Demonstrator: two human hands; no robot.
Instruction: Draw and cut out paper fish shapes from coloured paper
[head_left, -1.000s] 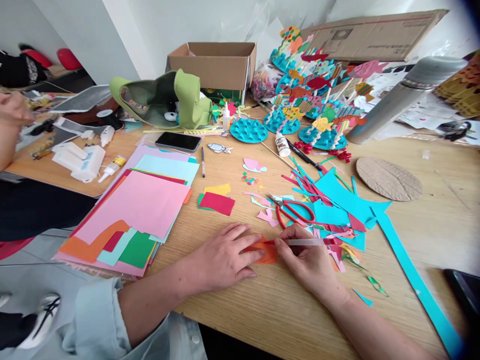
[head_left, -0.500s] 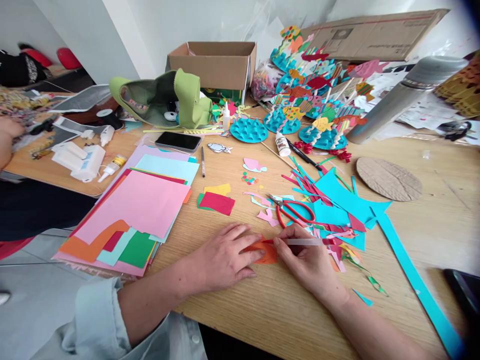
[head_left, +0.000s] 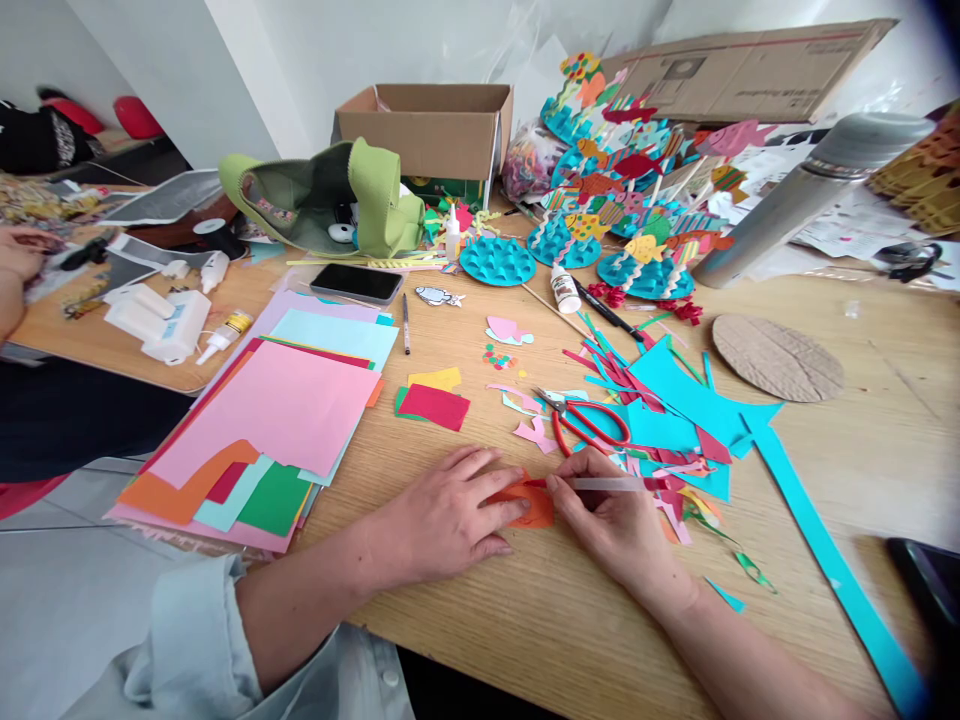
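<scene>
L hand [head_left: 446, 512] pins orange paper [head_left: 537, 510]; R [head_left: 619, 517]: stick [head_left: 609, 484]

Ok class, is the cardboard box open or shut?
Open: the box has nothing across its top, and its inside shows above the front wall.

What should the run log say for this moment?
left hand: flat on orange paper | right hand: holding clear stick at the paper | surface: table | nearby: red scissors
</scene>
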